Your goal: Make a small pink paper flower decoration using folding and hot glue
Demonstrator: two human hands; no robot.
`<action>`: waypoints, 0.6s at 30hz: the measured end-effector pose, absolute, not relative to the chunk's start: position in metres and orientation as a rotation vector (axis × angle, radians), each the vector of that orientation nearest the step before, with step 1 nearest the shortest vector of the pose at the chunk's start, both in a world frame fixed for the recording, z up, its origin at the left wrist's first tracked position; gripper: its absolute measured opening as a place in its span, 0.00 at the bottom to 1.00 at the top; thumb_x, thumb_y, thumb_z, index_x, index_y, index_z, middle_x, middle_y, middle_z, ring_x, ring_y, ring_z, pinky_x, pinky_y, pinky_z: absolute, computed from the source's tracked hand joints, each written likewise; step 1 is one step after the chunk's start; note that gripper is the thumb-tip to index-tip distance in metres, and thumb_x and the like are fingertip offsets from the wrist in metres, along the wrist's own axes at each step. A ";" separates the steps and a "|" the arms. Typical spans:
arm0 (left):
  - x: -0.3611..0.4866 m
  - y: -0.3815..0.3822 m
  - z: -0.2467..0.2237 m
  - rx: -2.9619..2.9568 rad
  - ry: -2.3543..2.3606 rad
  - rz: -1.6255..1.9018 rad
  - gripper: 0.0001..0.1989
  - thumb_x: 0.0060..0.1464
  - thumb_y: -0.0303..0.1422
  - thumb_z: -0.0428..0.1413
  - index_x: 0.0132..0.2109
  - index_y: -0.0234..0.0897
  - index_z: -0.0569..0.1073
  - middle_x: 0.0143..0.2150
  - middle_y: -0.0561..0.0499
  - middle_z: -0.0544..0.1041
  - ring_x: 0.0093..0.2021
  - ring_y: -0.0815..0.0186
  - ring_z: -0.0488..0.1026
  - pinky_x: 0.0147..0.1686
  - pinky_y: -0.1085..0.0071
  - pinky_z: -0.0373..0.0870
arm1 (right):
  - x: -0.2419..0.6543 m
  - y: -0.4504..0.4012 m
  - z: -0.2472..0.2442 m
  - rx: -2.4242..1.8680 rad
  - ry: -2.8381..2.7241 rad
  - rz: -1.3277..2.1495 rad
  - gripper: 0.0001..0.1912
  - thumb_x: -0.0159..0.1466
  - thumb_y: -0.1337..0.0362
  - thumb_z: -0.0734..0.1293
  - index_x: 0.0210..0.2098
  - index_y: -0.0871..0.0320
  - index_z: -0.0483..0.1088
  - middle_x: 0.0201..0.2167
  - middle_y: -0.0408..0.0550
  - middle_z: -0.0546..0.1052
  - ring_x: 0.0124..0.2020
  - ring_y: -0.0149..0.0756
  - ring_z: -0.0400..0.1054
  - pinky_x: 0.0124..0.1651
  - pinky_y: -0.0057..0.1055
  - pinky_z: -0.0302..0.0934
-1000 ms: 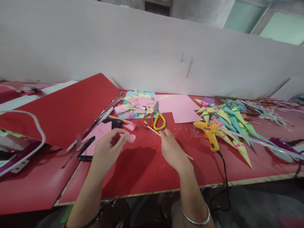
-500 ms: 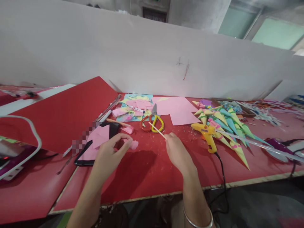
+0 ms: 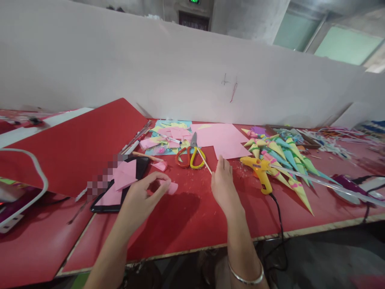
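Between the thumb and fingers of my left hand (image 3: 147,192) is a small curled piece of pink paper (image 3: 172,188), held just above the red table (image 3: 192,224). My right hand (image 3: 225,184) grips the lower end of a thin wooden stick (image 3: 205,161); some of its fingers point forward. The stick slants up and left, across the yellow handle of the scissors (image 3: 194,140), which have one red and one yellow handle. Under and beyond my left hand, cut pink paper pieces (image 3: 125,175) lie on a black tray-like object (image 3: 142,168). A curled pink piece (image 3: 161,165) sits near it.
On the right lies a yellow glue gun (image 3: 259,170) with a clear glue stick and trailing black cord. Behind it are several paper cones (image 3: 296,160). Pink sheets (image 3: 224,138) and paper scraps (image 3: 173,134) lie further back, before a white partition (image 3: 180,72). A red board (image 3: 90,140) leans left.
My right hand has turned, its fingers now stretching further forward, and the stick has swung from pointing left to pointing more forward. My left hand still holds the pink paper. The view has shifted slightly.
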State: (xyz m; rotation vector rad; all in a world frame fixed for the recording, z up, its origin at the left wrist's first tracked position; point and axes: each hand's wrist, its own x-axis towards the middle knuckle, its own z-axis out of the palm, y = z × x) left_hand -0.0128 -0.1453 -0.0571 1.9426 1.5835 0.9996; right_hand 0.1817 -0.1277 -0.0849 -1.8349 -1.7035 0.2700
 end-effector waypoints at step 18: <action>-0.010 -0.147 -0.052 1.933 1.558 0.971 0.12 0.50 0.42 0.49 0.30 0.38 0.71 0.23 0.55 0.73 0.24 0.67 0.68 0.22 0.76 0.62 | 0.179 -0.134 -0.070 -2.214 -1.888 0.402 0.10 0.62 0.69 0.58 0.33 0.61 0.71 0.31 0.58 0.77 0.36 0.46 0.73 0.33 0.34 0.61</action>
